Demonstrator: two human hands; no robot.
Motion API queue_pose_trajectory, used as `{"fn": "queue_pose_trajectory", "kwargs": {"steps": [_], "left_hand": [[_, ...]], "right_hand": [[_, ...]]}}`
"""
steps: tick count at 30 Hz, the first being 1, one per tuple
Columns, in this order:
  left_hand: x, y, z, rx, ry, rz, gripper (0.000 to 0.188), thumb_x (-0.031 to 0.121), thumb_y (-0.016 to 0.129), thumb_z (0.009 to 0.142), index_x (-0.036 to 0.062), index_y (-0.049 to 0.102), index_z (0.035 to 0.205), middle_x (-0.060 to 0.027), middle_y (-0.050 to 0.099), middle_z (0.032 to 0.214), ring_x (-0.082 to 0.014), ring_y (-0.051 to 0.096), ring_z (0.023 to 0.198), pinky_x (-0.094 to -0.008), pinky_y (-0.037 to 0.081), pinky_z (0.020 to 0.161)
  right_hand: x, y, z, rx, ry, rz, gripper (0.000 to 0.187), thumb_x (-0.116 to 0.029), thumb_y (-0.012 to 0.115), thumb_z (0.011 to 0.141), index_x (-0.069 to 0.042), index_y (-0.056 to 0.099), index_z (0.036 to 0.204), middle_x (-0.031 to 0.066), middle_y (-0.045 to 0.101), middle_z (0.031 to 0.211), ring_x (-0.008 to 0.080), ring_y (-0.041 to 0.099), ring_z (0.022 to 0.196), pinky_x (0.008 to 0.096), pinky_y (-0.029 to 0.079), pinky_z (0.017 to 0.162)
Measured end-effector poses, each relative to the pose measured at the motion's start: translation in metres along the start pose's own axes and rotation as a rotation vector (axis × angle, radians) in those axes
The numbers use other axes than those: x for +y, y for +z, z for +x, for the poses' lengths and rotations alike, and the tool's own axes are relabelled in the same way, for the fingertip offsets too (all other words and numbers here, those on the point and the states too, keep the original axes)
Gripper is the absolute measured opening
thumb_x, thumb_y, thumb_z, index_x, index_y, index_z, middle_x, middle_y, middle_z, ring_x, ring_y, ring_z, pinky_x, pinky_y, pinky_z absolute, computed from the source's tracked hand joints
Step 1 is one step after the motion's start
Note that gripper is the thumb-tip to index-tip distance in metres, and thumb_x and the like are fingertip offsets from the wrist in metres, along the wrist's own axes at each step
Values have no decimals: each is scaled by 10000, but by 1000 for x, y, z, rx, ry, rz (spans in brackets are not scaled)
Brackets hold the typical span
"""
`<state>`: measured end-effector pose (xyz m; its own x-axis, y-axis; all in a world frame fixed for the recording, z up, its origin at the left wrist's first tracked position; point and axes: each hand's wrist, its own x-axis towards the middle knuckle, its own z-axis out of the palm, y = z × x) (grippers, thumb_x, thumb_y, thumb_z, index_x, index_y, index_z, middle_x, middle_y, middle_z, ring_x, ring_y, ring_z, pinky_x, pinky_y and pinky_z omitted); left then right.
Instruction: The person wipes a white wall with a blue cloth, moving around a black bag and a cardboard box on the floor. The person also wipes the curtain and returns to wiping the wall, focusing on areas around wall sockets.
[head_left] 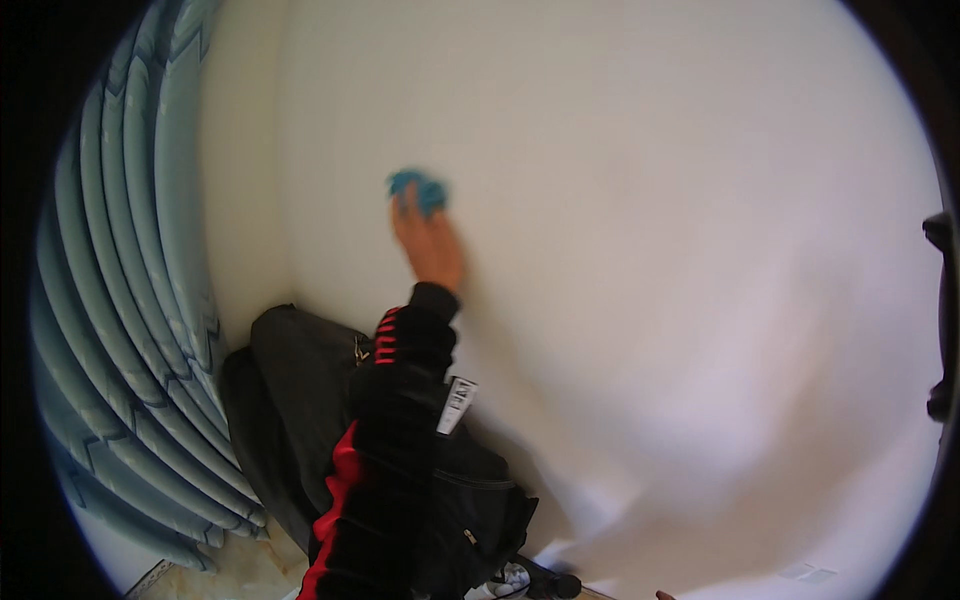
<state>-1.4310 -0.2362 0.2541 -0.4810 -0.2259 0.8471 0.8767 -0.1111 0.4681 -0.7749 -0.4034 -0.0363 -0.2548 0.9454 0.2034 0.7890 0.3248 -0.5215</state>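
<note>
My left hand (pixel 432 243) reaches up to the white wall (pixel 640 200) with its back toward me. Under its fingers is a crumpled teal-blue cloth (pixel 428 192), held against the wall and slightly blurred. A black sleeve with red trim covers that arm. Of my right hand (pixel 665 595) only what looks like a fingertip shows at the lower edge; the rest is out of sight.
A black bag (pixel 300 400) leans in the corner beneath my left arm. Folded blue-grey curtains (pixel 130 300) hang along the left. Tan flooring (pixel 245 570) shows below them. A pale wall plate (pixel 808 573) sits low on the right, and dark objects (pixel 938 400) line the right rim.
</note>
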Motion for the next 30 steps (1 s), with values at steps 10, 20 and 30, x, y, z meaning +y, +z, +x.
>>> {"fn": "queue_pose_trajectory", "kwargs": {"steps": [10,20,30], "left_hand": [[-53,-17,-19,-39,-323,77,571,262,476,938,43,337,1446,-321,241,1467,-475,288,1331,-509,262,1114],[168,-22,-87,-474,655,-478,546,-27,582,729,120,592,1254,-243,447,1356,-408,416,1275,-559,330,1075],[-5,-65,-168,-115,-638,-6,584,108,456,933,7,256,1473,-312,145,1504,-445,197,1387,-483,218,1139]], "right_hand": [[-11,10,-10,-126,-30,-77,411,-183,722,830,16,599,1168,233,628,1054,347,650,781,413,528,751],[0,21,-1,-305,88,-5,393,-217,707,855,-5,622,1175,207,669,1067,319,679,814,385,547,733],[184,52,-144,-639,605,41,382,-318,724,819,-35,670,1070,168,705,913,324,676,830,379,543,736]]}}
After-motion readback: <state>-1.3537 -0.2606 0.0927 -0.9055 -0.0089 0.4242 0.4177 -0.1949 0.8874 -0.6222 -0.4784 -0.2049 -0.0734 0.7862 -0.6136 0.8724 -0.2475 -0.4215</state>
